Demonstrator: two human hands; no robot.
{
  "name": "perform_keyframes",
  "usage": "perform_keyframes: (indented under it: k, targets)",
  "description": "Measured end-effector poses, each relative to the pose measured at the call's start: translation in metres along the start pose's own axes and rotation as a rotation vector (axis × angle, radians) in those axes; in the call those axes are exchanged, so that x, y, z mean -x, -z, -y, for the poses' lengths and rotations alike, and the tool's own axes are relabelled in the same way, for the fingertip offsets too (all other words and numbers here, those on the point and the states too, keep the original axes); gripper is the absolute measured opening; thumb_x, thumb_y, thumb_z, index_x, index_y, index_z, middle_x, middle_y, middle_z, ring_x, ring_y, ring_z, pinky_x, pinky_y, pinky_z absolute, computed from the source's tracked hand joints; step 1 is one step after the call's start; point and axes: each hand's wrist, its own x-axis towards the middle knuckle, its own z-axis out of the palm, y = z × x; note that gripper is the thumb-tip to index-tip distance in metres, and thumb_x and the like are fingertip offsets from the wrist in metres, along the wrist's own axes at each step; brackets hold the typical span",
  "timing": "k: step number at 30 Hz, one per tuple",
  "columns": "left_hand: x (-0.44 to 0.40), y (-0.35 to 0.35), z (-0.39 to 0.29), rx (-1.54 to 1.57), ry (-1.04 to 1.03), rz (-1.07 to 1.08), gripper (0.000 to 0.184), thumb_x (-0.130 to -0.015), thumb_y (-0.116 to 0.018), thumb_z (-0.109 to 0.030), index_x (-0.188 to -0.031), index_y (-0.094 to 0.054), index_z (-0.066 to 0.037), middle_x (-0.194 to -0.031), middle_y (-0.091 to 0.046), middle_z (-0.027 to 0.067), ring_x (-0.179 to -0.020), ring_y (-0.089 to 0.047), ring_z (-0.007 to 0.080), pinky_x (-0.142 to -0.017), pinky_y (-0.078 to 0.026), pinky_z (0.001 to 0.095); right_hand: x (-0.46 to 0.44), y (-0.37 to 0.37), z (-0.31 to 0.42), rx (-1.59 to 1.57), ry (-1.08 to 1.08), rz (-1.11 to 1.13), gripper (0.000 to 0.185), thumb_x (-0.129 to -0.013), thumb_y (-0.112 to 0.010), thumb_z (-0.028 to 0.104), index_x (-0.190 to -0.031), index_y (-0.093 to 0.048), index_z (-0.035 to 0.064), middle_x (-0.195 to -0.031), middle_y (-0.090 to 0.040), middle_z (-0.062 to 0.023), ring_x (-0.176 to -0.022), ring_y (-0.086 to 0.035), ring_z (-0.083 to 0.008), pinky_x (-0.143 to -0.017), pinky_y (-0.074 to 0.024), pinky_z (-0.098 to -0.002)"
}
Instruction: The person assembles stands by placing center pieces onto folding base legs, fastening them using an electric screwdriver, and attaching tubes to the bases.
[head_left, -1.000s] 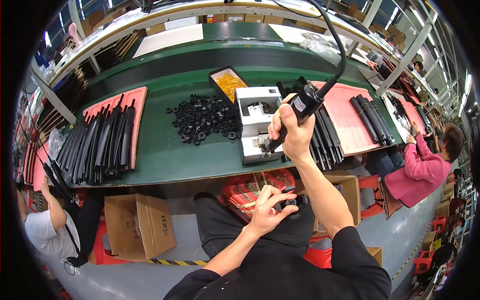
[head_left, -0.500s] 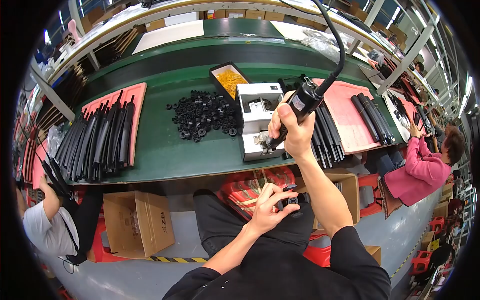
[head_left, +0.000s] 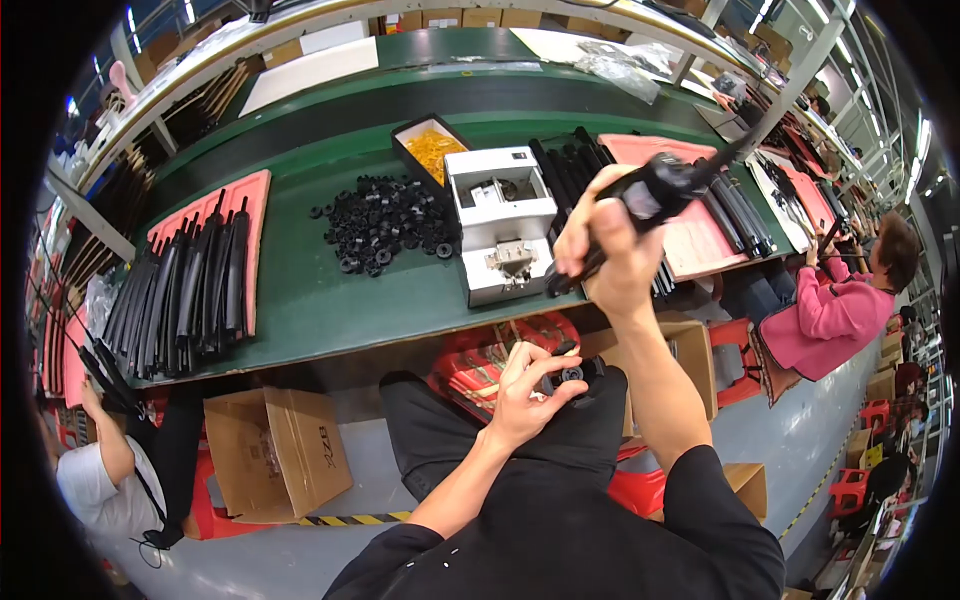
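My right hand [head_left: 622,245] is wrapped round a black corded electric screwdriver [head_left: 662,187], raised over the table's front edge and blurred by motion. Its tip points down and left, beside the front of a small white machine [head_left: 502,222] with a metal fitting. Down over my lap, my left hand [head_left: 520,402] pinches a black part with a round, ringed end [head_left: 573,376] between thumb and fingers. How far that part extends is hidden. Left of the machine lies a heap of small black round pieces [head_left: 385,228]. Behind them stands a dark box [head_left: 408,160] of yellow pieces.
Black tubes [head_left: 185,295] lie on a pink tray [head_left: 258,205] at left. Another pink tray [head_left: 690,255] with tubes sits at right. A cardboard box [head_left: 235,450] stands below the table. Co-workers sit at left [head_left: 105,475] and right [head_left: 830,325].
My right hand has lifted the screwdriver away from the machine's front fitting, moving right. My left hand still pinches the black part, now slightly higher and tilted. The whole view has shifted a little.
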Motion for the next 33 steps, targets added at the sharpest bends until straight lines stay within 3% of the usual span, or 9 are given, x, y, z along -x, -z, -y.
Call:
perform_keyframes:
  k: [5,9,14,29,33]
  targets:
    - [-0.001,-0.002,-0.002,-0.025,-0.008,0.017,0.035,-0.079,-0.089,-0.016,-0.111,-0.078,-0.007,-0.09,-0.053,0.0037,-0.08,-0.048,0.0184,-0.073,-0.041,0.0303,-0.005,-0.002,0.006,-0.174,0.177,-0.008,0.024,-0.099,-0.067,0.017,-0.112,-0.051,0.0043,-0.059,-0.053,-0.0069,-0.042,-0.046,-0.015,-0.042,-0.0431,-0.0282]
    - [0.001,-0.002,-0.001,-0.031,-0.011,0.016,0.035,-0.079,-0.089,-0.017,-0.111,-0.078,-0.007,-0.09,-0.053,0.0037,-0.081,-0.048,0.0187,-0.073,-0.041,0.0304,-0.016,-0.004,-0.024,0.01,0.079,-0.037,0.023,-0.099,-0.067,0.019,-0.11,-0.052,0.0044,-0.058,-0.053,-0.0065,-0.042,-0.046,-0.0148,-0.042,-0.0432,-0.0285]
    - [0.001,0.0,0.0,-0.015,-0.023,0.003,0.039,-0.074,-0.091,-0.012,-0.109,-0.078,-0.005,-0.09,-0.052,0.0038,-0.082,-0.048,0.0178,-0.072,-0.04,0.0286,-0.02,-0.004,-0.041,0.041,0.038,-0.033,0.021,-0.099,-0.067,0.019,-0.107,-0.053,0.005,-0.058,-0.054,-0.0058,-0.042,-0.046,-0.0145,-0.042,-0.0431,-0.0284]
    - [-0.001,0.001,0.002,-0.013,-0.005,0.018,0.036,-0.079,-0.089,-0.019,-0.11,-0.077,-0.007,-0.092,-0.053,0.0044,-0.084,-0.049,0.0196,-0.075,-0.042,0.0317,-0.021,-0.007,-0.046,0.057,0.025,-0.028,0.021,-0.099,-0.067,0.018,-0.09,-0.052,0.0048,-0.057,-0.054,-0.0049,-0.041,-0.046,-0.0134,-0.043,-0.043,-0.0271]
    - [-0.002,0.0,0.001,-0.013,-0.003,0.012,0.036,-0.078,-0.089,-0.018,-0.11,-0.078,-0.007,-0.092,-0.053,0.0043,-0.083,-0.048,0.0193,-0.074,-0.041,0.0312,-0.019,-0.009,-0.046,0.1,0.024,0.016,0.02,-0.099,-0.065,0.018,-0.093,-0.053,0.0042,-0.058,-0.054,-0.0049,-0.042,-0.046,-0.0134,-0.043,-0.0429,-0.027]
